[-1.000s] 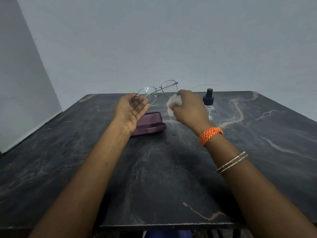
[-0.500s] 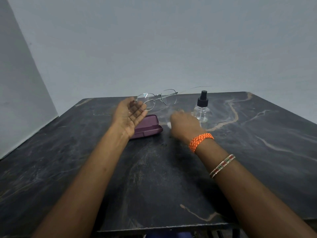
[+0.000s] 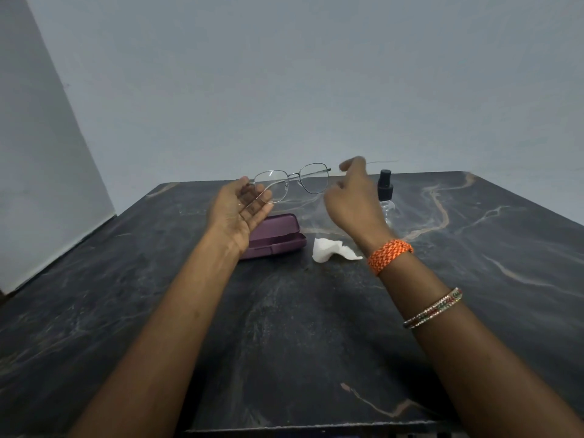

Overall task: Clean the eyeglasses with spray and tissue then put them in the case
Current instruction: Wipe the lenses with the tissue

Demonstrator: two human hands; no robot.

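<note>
My left hand [image 3: 241, 207] holds thin metal-framed eyeglasses [image 3: 292, 181] by their left end, raised above the table. My right hand [image 3: 354, 197] hovers beside the glasses' right end, fingers apart, touching nothing that I can see. A crumpled white tissue [image 3: 331, 249] lies on the table under my right wrist. A closed purple glasses case [image 3: 278, 237] rests below my left hand. The clear spray bottle [image 3: 386, 197] with a black nozzle stands just right of my right hand, partly hidden by it.
The dark marble table [image 3: 284, 327] has its front edge near the bottom of the view. A grey wall rises behind its far edge, and a white wall runs along the left side.
My right hand set the tissue down on the table, let go of it, and rose toward the right end of the glasses. The left hand kept holding the glasses.
</note>
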